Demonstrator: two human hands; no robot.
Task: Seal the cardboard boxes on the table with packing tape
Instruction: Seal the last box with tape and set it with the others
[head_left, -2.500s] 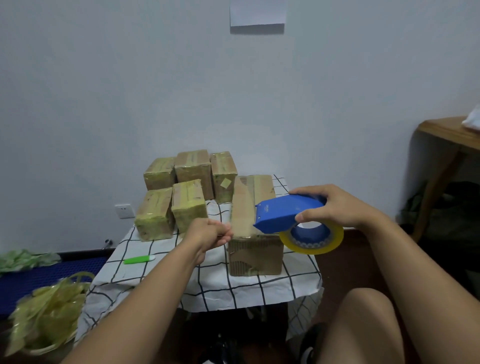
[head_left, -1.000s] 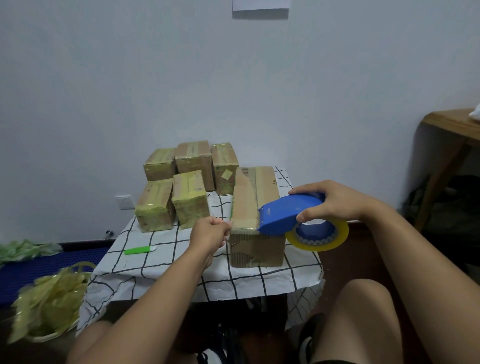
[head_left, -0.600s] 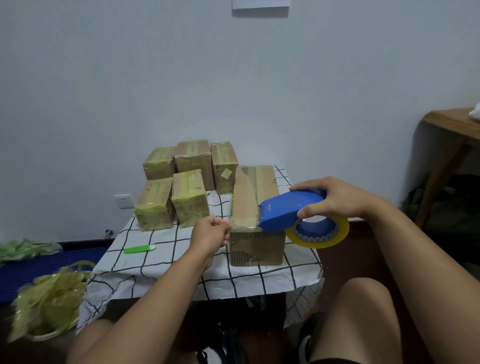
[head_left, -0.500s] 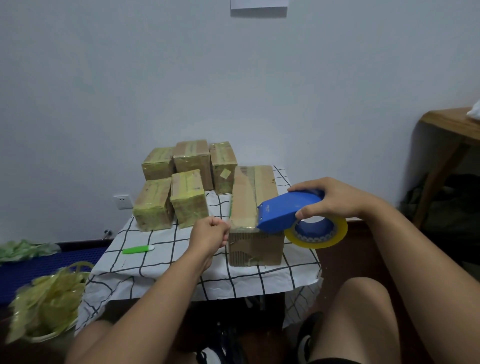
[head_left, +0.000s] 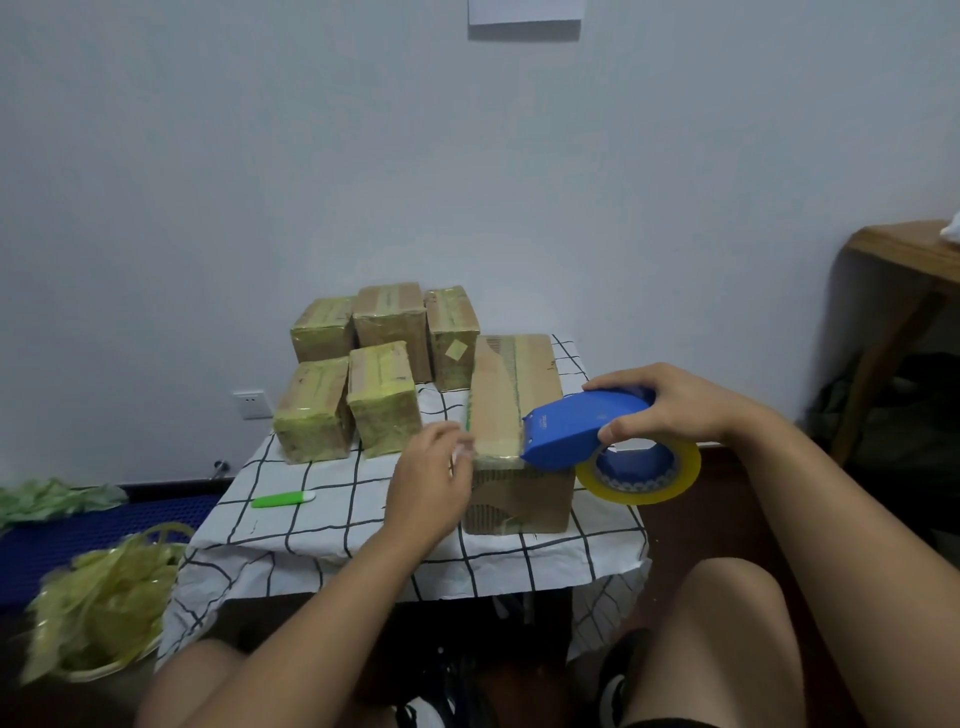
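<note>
Head view: six cardboard boxes were counted on the table; five small taped boxes stood at the far-left corner. A long box at the right edge was touched by the loosely open left hand. One blue tape dispenser was gripped by the right hand. A basket held crumpled yellow tape.

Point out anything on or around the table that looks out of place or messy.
A heap of crumpled yellowish tape scraps overflows a basket on the floor left of the table. A green pen-like tool lies loose on the cloth.

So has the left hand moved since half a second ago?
Yes. The left hand has opened from a fist and shifted right, its fingers now at the near left edge of the large cardboard box.
</note>
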